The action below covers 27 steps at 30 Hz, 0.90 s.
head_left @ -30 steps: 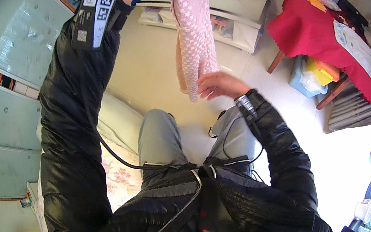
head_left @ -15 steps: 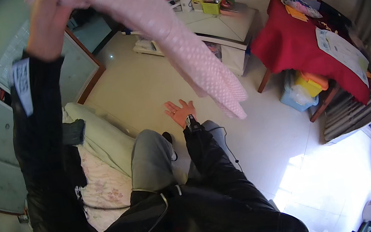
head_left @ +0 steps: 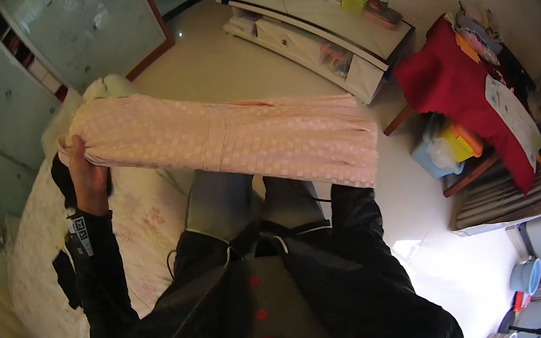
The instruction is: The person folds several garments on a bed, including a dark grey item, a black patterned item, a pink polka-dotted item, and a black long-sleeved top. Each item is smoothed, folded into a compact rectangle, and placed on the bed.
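We see the pink cloth (head_left: 223,137) as soft, matt fabric, its surface textured with small checks. Around us, the floor (head_left: 214,61) looks smooth and glossy, the wardrobe doors (head_left: 90,35) glassy, the red cover (head_left: 448,81) matt cloth over wooden legs (head_left: 399,120), and the blue basin (head_left: 527,278) smooth plastic.

Red cloth (head_left: 451,94) near white cabinet (head_left: 313,12)

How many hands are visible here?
1: the left hand, gripping the left end of the pink cloth. The right hand is hidden, apparently behind the cloth's other end.
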Each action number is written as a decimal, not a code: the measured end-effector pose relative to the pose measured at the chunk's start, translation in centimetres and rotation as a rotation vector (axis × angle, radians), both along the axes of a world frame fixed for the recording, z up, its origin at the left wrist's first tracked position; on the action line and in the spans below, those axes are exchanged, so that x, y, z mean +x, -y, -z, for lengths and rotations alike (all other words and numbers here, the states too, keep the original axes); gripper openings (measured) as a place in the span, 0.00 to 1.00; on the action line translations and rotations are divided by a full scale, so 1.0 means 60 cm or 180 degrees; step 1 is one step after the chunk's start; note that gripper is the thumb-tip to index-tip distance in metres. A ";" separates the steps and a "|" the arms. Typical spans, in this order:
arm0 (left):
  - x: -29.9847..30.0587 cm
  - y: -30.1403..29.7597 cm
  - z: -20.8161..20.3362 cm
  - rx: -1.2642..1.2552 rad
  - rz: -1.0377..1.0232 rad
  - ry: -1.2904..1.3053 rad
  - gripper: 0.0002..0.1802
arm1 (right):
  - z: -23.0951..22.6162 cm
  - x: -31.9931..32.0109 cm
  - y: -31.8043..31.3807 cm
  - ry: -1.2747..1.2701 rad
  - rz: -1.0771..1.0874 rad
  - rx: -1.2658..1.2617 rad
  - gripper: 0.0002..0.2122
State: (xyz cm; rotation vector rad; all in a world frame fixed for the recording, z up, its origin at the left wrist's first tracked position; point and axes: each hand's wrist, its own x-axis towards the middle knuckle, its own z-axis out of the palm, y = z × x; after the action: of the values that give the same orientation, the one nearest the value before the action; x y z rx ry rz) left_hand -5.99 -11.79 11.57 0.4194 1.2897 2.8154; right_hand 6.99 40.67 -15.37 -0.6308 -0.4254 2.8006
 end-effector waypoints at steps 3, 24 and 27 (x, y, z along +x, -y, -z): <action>0.029 0.059 0.102 -0.0069 -0.0184 -0.0325 0.16 | 0.011 0.065 -0.004 0.0214 -0.0143 0.0326 0.27; 0.122 0.111 0.265 -0.2892 -0.1687 0.0209 0.28 | 0.027 0.244 0.021 0.0991 -0.0487 0.0952 0.26; 0.138 0.052 0.206 -0.4657 -0.0571 -0.1723 0.11 | 0.040 0.248 0.038 0.0860 -0.0629 0.0940 0.26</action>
State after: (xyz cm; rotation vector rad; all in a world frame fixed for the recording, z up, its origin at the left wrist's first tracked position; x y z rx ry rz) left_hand 2.28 -14.93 -0.78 0.9125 2.9730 1.1035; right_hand 21.89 38.41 -17.74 -0.9438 -0.9819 2.7537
